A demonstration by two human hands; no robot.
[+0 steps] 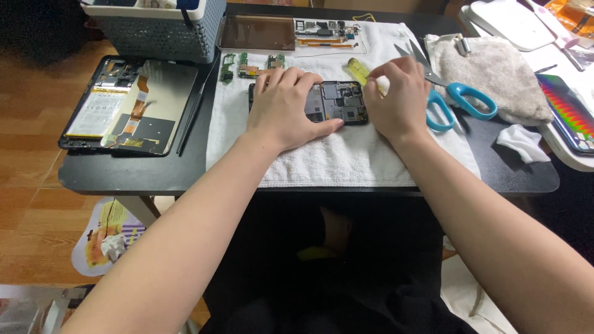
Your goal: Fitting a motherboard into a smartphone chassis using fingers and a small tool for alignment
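An opened black phone body (337,102) lies on a white towel (334,158) on the black table. My left hand (286,106) rests flat on the phone's left half, thumb along its near edge, pinning it down. My right hand (399,99) is closed around a small screwdriver with a yellow handle (357,70); its tip is hidden behind my fingers at the phone's right edge.
Green circuit boards (247,65) lie just behind the phone. A disassembled tablet (127,105) sits at the left, a grey basket (161,28) behind it. Blue-handled scissors (455,99) and a grey cloth (495,68) lie to the right, a colourful phone (569,111) beyond.
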